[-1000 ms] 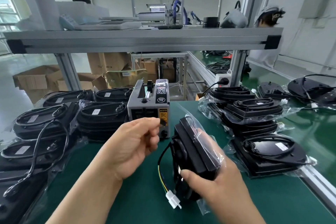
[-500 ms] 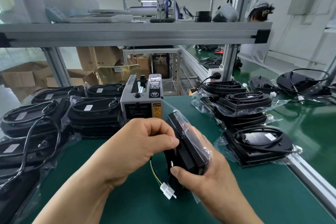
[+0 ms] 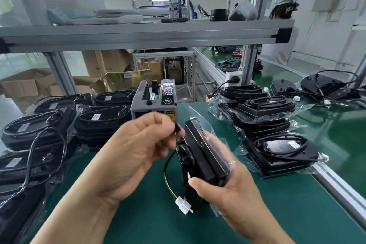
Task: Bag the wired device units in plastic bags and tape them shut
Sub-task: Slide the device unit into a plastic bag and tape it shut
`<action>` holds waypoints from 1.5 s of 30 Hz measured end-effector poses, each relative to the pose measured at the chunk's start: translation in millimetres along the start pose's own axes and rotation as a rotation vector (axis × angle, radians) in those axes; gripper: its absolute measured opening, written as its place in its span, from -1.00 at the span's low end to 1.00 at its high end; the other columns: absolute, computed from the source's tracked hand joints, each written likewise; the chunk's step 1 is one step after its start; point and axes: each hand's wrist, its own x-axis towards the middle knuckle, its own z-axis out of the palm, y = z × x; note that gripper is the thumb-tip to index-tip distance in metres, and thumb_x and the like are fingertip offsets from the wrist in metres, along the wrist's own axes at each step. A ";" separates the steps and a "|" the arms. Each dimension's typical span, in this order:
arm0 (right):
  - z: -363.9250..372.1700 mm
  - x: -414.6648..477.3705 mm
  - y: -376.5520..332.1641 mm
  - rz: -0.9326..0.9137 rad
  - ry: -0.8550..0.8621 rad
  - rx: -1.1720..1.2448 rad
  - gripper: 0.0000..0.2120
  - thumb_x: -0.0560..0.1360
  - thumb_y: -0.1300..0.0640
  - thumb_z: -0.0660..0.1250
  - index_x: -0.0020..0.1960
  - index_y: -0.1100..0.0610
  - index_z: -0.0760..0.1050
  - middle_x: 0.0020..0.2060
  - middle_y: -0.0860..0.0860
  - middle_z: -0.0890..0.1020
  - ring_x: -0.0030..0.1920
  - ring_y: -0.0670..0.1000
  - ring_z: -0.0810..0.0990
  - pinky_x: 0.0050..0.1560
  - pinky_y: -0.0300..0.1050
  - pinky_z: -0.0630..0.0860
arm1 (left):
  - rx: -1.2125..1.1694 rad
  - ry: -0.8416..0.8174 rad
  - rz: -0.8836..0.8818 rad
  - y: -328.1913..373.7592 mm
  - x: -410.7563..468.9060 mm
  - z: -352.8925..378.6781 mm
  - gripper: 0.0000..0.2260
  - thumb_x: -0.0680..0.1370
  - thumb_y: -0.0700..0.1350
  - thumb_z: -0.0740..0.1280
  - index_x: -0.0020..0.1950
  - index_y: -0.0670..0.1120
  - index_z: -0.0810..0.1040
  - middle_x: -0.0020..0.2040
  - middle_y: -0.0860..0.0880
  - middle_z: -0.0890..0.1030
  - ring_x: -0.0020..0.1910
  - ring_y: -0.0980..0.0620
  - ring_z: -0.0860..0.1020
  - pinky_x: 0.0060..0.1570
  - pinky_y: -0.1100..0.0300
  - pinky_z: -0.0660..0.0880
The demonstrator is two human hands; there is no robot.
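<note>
On the bench (image 3: pixel 297 214), the tape dispenser (image 3: pixel 153 103) stands behind my left grip (image 3: pixel 136 148); bagged units (image 3: pixel 99 123) lie left of it, a second stack (image 3: pixel 265 111) right of my right grip (image 3: pixel 233 184).

Two hands, left hand (image 3: pixel 134 150) and right hand (image 3: pixel 233 184); one black wired device unit (image 3: pixel 204 156) in one clear plastic bag (image 3: pixel 198 115); one white plastic connector (image 3: pixel 184 205); one grey tape dispenser (image 3: pixel 153 103); two unbagged black units (image 3: pixel 326 85); stacked bagged units (image 3: pixel 265 109) overlap beyond counting
</note>
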 end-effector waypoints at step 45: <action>14.7 -6.3 -5.1 0.014 -0.003 -0.049 -0.25 0.31 0.20 0.50 0.29 -0.43 0.38 -0.01 -0.18 0.66 -0.11 -0.16 0.63 -0.12 -0.35 0.54 | 0.447 0.213 -0.007 -24.2 3.4 17.2 -0.83 0.28 0.01 0.45 -0.26 -0.08 0.66 -0.22 -0.30 0.59 -0.28 -0.01 0.47 -0.14 0.06 0.45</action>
